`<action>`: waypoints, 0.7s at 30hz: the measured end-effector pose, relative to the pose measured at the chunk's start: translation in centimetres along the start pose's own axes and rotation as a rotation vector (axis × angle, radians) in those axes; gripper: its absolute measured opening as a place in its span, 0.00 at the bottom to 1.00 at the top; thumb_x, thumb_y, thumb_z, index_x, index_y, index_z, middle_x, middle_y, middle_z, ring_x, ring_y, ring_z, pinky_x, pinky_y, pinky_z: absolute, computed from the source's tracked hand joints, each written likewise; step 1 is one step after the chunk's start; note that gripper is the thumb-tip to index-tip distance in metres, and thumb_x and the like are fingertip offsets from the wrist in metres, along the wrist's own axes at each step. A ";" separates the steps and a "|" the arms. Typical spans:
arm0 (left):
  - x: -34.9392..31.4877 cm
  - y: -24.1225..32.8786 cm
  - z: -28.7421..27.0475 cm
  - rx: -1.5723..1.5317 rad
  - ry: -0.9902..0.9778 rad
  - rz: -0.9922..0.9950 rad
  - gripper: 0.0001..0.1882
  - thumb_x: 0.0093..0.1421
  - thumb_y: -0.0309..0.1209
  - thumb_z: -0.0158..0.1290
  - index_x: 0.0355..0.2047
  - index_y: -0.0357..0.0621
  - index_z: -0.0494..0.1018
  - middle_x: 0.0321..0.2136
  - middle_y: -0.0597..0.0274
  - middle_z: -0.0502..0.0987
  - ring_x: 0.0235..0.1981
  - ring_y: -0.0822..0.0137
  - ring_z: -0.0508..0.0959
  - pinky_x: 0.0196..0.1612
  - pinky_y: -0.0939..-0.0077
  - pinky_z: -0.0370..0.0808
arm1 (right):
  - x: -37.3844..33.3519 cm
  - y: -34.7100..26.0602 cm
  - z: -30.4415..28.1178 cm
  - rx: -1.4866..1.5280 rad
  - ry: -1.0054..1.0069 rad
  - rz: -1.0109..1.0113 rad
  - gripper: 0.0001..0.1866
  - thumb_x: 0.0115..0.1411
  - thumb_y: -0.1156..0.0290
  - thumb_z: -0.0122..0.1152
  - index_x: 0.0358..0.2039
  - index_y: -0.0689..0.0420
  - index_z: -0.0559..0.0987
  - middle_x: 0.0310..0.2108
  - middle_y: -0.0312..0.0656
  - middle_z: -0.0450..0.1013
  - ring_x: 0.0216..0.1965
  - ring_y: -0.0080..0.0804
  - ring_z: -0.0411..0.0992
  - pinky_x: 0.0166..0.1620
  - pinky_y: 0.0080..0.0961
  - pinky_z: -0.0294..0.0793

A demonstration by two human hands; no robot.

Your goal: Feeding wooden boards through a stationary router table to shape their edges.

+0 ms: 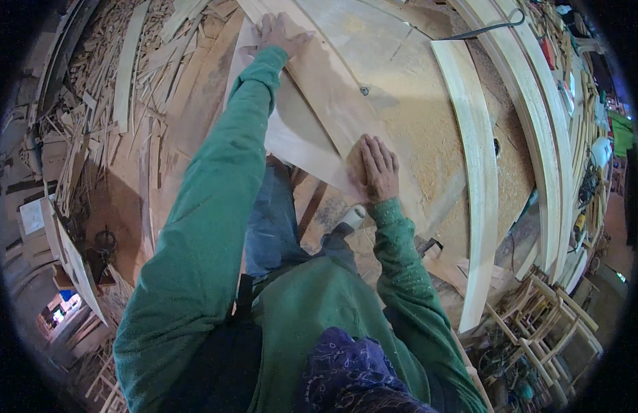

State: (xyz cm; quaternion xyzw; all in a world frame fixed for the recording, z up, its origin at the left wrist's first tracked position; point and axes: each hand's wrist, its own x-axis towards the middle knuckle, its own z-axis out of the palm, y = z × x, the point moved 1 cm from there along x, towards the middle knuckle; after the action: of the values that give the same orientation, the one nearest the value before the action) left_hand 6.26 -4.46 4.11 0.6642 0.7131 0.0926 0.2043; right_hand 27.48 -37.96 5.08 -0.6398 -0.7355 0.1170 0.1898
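Observation:
A long pale wooden board (326,76) slants from the top of the view down toward my body. It lies over a wider, lighter flat panel (298,131). At the far end, my left hand (277,36) rests on the board with its fingers spread. My right hand (377,168) lies on the board's near end, fingers stretched out and close together. Both palms are hidden, and neither hand is visibly wrapped round anything. Sawdust specks my green right sleeve.
A curved plank (474,158) lies right of my hand, with longer curved planks (532,117) beyond it. A dark metal bar (480,31) crosses near their far end. Scrap strips (136,69) pile up at left. Wooden frames (546,330) stand at lower right. Sawdust covers the worktop (415,96).

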 end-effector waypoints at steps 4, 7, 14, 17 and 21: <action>-5.9 1.1 1.4 0.082 -0.044 0.007 0.67 0.38 0.72 0.62 0.72 0.60 0.45 0.73 0.54 0.38 0.73 0.43 0.34 0.65 0.23 0.41 | 2.6 -0.4 1.0 0.048 0.009 -0.019 0.37 0.57 0.56 0.62 0.65 0.57 0.65 0.70 0.43 0.57 0.71 0.40 0.52 0.68 0.43 0.49; -12.5 2.1 2.7 0.030 -0.066 0.050 0.69 0.36 0.69 0.64 0.73 0.58 0.42 0.74 0.54 0.36 0.73 0.44 0.33 0.64 0.22 0.37 | 4.7 -0.3 2.3 0.017 0.002 -0.029 0.37 0.56 0.56 0.63 0.65 0.57 0.66 0.70 0.42 0.56 0.71 0.40 0.51 0.68 0.43 0.49; -14.5 4.0 1.4 -0.097 -0.047 0.026 0.69 0.36 0.67 0.66 0.73 0.59 0.42 0.74 0.53 0.34 0.73 0.43 0.32 0.63 0.20 0.32 | 8.0 -0.2 3.8 0.113 0.128 -0.113 0.35 0.57 0.58 0.63 0.63 0.58 0.67 0.67 0.46 0.60 0.69 0.43 0.56 0.67 0.43 0.52; -14.4 4.2 1.0 -0.064 -0.096 -0.024 0.69 0.36 0.68 0.65 0.73 0.59 0.42 0.74 0.54 0.34 0.74 0.47 0.31 0.62 0.19 0.31 | 5.5 0.0 1.7 0.186 0.105 -0.165 0.34 0.59 0.58 0.62 0.62 0.58 0.67 0.66 0.46 0.62 0.68 0.45 0.57 0.67 0.44 0.53; -14.5 3.8 1.4 -0.038 -0.085 -0.027 0.71 0.35 0.69 0.65 0.73 0.59 0.41 0.74 0.54 0.32 0.74 0.49 0.31 0.62 0.18 0.31 | -1.7 -0.2 -1.3 0.173 0.032 -0.082 0.33 0.61 0.58 0.59 0.63 0.59 0.66 0.66 0.47 0.61 0.69 0.47 0.56 0.68 0.46 0.52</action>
State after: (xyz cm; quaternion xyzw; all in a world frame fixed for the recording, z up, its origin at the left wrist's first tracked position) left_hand 10.75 -18.56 6.84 0.6538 0.7108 0.0751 0.2485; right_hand 28.08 -39.79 6.13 -0.5920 -0.7452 0.1619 0.2607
